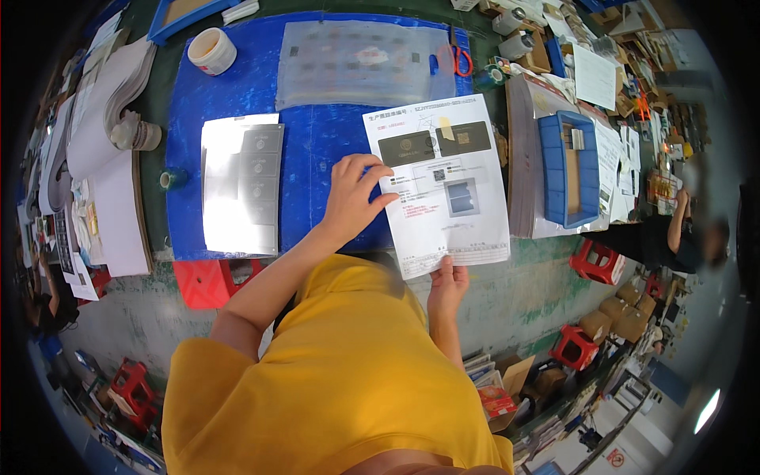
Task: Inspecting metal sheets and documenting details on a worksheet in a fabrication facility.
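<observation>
A white printed sheet (451,170) with dark rectangles and red text lies across the right part of the blue mat (317,134). My left hand (354,194) rests flat on the sheet's left edge, fingers spread and pressing down. My right hand (449,279) pinches the sheet's bottom edge where it hangs over the table front. A silver sheet with a strip of dark grey squares (240,184) lies on the mat to the left of my left hand.
A clear plastic sheet (360,63) lies at the mat's back, red scissors (461,59) beside it. A white tub (211,50) stands back left. A blue tray (568,168) sits on paper stacks at right. Red stools (595,261) stand below. Another person's arm (679,222) is far right.
</observation>
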{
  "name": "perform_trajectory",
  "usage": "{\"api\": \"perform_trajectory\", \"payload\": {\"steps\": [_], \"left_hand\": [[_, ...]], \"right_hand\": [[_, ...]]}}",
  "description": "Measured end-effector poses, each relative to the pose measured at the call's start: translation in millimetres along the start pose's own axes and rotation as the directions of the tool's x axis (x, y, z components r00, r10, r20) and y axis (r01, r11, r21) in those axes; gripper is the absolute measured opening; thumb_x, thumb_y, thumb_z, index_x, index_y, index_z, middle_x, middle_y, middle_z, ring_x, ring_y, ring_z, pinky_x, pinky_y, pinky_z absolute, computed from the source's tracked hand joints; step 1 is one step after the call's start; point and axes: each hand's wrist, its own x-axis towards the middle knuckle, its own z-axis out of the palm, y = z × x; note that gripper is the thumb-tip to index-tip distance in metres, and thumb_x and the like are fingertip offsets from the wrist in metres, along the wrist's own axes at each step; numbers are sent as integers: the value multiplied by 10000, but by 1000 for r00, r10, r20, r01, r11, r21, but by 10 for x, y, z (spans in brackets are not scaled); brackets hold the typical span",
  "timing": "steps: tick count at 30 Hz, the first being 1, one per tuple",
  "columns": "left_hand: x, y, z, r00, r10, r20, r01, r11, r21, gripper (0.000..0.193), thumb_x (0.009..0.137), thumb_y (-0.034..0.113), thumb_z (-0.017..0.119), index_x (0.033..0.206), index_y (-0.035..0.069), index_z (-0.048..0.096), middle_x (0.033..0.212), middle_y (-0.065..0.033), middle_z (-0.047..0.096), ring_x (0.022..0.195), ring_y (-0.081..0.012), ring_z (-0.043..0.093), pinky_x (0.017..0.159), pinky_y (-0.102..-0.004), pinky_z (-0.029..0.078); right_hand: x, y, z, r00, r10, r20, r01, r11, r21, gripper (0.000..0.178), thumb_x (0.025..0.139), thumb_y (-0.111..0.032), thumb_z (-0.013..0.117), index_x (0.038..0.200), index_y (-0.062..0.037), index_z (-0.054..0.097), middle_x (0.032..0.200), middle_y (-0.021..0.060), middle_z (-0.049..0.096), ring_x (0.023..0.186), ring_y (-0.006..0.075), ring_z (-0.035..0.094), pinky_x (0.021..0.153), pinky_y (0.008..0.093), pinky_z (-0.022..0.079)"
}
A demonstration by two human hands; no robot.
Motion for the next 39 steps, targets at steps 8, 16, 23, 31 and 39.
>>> {"api": "perform_trajectory", "payload": {"steps": [8,16,23,31,39], "left_hand": [[28,79,225,989,-30,146,30,1000,2,414,636,245,771,982,107,589,1067,-61,506,1042,-274,433,906,-404,327],[80,53,369,996,-7,87,2,998,66,320,676,152,710,967,104,587,1065,-58,512,1043,-265,442,907,-408,343],[190,11,186,999,0,-46,2,999,41,212,706,83,651,912,93,600,965,-58,562,980,-266,496,889,-403,363],[712,-488,-120,951,-154,-269,180,981,75,314,741,95,669,1044,71,589,1025,-106,561,1001,-304,509,841,-371,425],[487,-839,-149,869,-275,-410,337,938,85,449,755,88,671,1181,48,537,1090,-149,532,1015,-324,508,875,-381,424]], "right_hand": [[-9,10,80,998,35,53,-32,997,-64,215,920,-108,534,1083,33,546,1041,97,603,885,146,586,765,294,516],[-28,53,89,995,30,99,-12,985,-171,206,928,-126,525,1067,24,550,1016,84,605,870,130,583,758,284,514],[-31,9,102,996,25,82,-9,983,-185,217,927,-126,524,1078,28,544,1029,92,604,866,136,586,734,292,525],[11,47,-28,995,67,73,-59,993,-101,209,927,-91,510,1088,36,546,1049,102,602,871,153,595,720,303,533],[29,29,-127,977,160,142,-139,979,-151,245,928,-71,494,1150,31,511,1131,122,578,994,195,578,841,324,495]]}}
